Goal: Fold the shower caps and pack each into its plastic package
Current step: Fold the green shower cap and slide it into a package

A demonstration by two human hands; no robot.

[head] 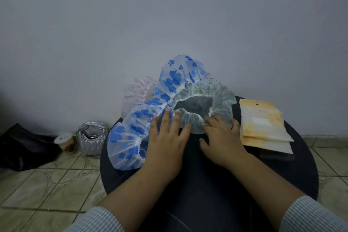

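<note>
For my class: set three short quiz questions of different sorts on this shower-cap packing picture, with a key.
1. True or false: both hands rest on the blue-print cap.
2. Which side of the round dark table holds the orange packages: A left, B right?
3. How many caps are visible?

Key:
1. False: the left hand and right hand press the near rim of the green-print cap, beside the blue-print cap.
2. B.
3. Three, counting the pink-print cap.

Bare dark tabletop (207, 184) lies open behind both hands, toward the person. Ahead of the left hand (167, 137), the blue-printed cap (143, 118) blocks the way; the green-printed cap (216, 98) sits in front of the right hand (222, 137). Stacked orange packages (263, 126) crowd just beyond the right hand's outer side.
</note>
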